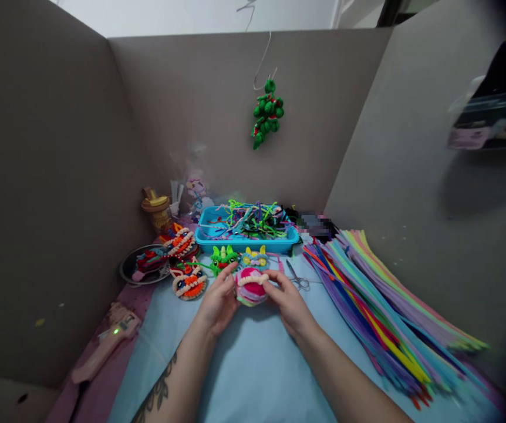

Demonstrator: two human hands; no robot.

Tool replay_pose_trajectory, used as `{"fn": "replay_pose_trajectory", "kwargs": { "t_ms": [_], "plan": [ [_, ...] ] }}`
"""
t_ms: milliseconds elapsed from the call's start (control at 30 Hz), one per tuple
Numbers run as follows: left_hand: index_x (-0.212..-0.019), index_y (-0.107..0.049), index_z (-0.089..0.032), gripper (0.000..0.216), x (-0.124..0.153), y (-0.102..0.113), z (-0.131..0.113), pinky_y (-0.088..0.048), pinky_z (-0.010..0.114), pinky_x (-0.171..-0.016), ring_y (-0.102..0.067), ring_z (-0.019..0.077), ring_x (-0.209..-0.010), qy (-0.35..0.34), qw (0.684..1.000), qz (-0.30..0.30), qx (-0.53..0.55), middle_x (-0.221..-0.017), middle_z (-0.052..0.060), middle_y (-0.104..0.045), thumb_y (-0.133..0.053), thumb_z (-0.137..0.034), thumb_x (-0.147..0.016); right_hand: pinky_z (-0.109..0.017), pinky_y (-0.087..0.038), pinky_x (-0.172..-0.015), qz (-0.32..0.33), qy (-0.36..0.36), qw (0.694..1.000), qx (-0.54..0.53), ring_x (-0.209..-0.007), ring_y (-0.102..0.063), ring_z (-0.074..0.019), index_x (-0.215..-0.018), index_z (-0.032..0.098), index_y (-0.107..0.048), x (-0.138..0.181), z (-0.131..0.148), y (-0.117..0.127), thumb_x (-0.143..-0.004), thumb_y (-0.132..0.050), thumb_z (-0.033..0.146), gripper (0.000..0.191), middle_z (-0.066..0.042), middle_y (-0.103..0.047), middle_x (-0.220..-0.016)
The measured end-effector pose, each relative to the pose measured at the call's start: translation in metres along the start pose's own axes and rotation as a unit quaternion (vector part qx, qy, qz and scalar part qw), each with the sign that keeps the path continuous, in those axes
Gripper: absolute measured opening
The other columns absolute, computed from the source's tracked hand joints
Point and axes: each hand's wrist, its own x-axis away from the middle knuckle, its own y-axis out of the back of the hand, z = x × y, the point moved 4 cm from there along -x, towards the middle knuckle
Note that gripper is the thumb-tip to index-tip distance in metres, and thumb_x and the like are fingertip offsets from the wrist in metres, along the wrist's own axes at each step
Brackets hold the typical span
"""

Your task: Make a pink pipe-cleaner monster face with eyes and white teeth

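Note:
A round pink pipe-cleaner figure (pixel 251 286) with a white fuzzy band across it sits just above the light blue mat (pixel 253 364), held between both hands. My left hand (pixel 218 301) grips its left side with the fingers curled round it. My right hand (pixel 287 299) pinches its right side. Behind it lie a green figure (pixel 223 257) and a blue and yellow figure (pixel 254 257), and small scissors (pixel 297 276) rest just right of my right hand.
A blue tray (pixel 248 239) of tangled pipe cleaners stands behind. Straight coloured pipe cleaners (pixel 380 305) fan across the right. At left are orange figures (pixel 188 282), a metal dish (pixel 144 265) and a pink glue gun (pixel 105 343). A green figure (pixel 267 113) hangs on the grey partition.

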Motion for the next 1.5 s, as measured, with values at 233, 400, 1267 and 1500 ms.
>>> {"fn": "replay_pose_trajectory", "kwargs": {
  "t_ms": [233,400,1267,1500],
  "plan": [
    [-0.118,-0.053,-0.014,0.062,-0.005,0.023,-0.007,-0.050,0.034,-0.080,-0.064,0.0218,-0.093,0.008,0.960,0.033,-0.279,-0.122,0.016,-0.059,-0.072,-0.008,-0.060,-0.021,-0.039,-0.045,0.033,0.015,0.977,0.209,-0.048,-0.050,-0.0089,-0.085,0.018,-0.057,-0.007,-0.004,0.008,-0.075,-0.060,0.039,0.024,0.001,-0.060,-0.073],
    [-0.109,-0.061,-0.014,0.051,-0.005,0.030,-0.020,-0.050,0.037,-0.086,-0.060,0.0246,-0.105,-0.066,0.870,0.007,-0.488,-0.118,0.014,-0.062,-0.062,0.001,-0.060,-0.026,-0.044,-0.060,0.045,0.115,0.920,0.372,-0.064,-0.057,-0.0151,-0.070,0.018,-0.061,-0.009,0.001,0.011,-0.072,-0.060,0.022,0.005,-0.001,-0.061,-0.072],
    [-0.086,-0.066,-0.017,0.016,0.004,0.014,-0.033,-0.046,0.029,-0.072,-0.061,0.0183,-0.079,-0.200,0.665,0.024,-0.719,-0.084,0.006,-0.068,-0.055,-0.010,-0.076,-0.036,-0.043,-0.091,0.086,0.268,0.847,0.450,-0.102,-0.054,-0.0205,-0.101,0.020,-0.062,0.001,0.010,-0.003,-0.081,-0.051,0.011,0.024,-0.008,-0.056,-0.105],
    [-0.078,-0.065,-0.018,0.014,0.008,0.007,-0.034,-0.043,0.029,-0.071,-0.059,0.0189,-0.076,-0.200,0.654,0.023,-0.729,-0.079,0.005,-0.067,-0.052,-0.013,-0.078,-0.032,-0.046,-0.078,0.080,0.267,0.849,0.448,-0.084,-0.057,-0.0189,-0.090,0.021,-0.063,-0.004,0.001,-0.007,-0.084,-0.046,0.009,0.022,-0.005,-0.059,-0.087]
  ]
}}
